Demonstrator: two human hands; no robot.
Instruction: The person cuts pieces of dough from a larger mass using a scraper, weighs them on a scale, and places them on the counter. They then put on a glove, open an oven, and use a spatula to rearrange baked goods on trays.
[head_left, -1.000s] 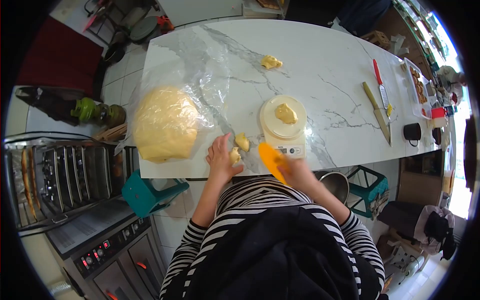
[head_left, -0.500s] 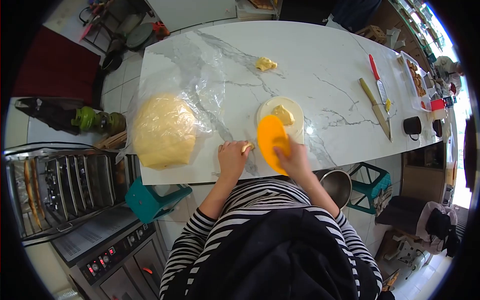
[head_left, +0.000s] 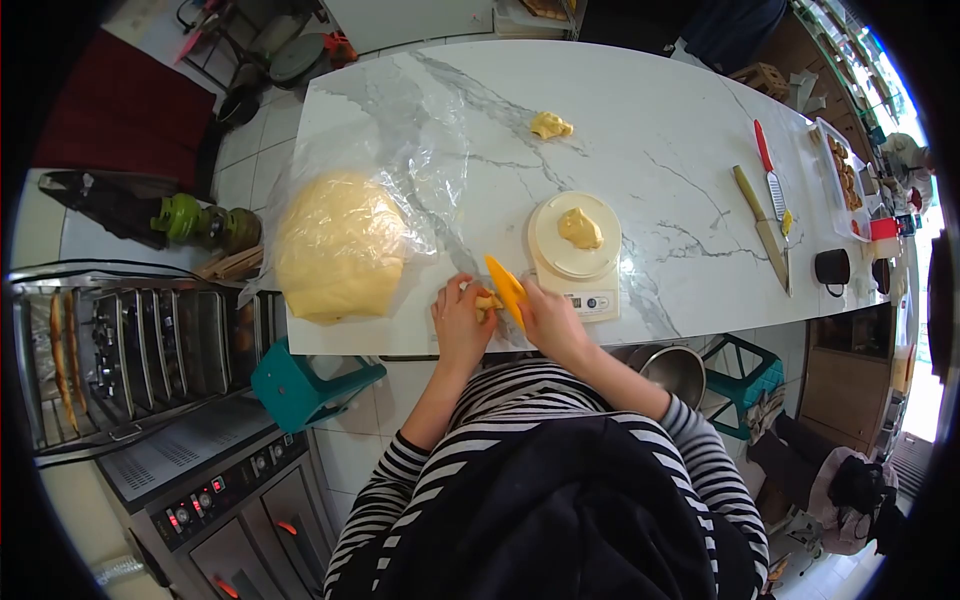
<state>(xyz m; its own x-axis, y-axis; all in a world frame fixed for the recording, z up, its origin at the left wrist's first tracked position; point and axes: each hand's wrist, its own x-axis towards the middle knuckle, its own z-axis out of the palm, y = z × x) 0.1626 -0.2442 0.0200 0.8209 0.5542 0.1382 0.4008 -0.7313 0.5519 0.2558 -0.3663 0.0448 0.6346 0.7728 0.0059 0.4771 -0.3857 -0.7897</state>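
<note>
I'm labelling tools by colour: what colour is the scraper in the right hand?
Yellow-orange; the scraper shows best in the current head view.

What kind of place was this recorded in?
Probably a small bakery kitchen: a big mass of dough under plastic, a dough piece on a scale, and a metal oven with red-lit dials.

Both hands [head_left: 508,321] close together, fingers bent, forearms converging.
</note>
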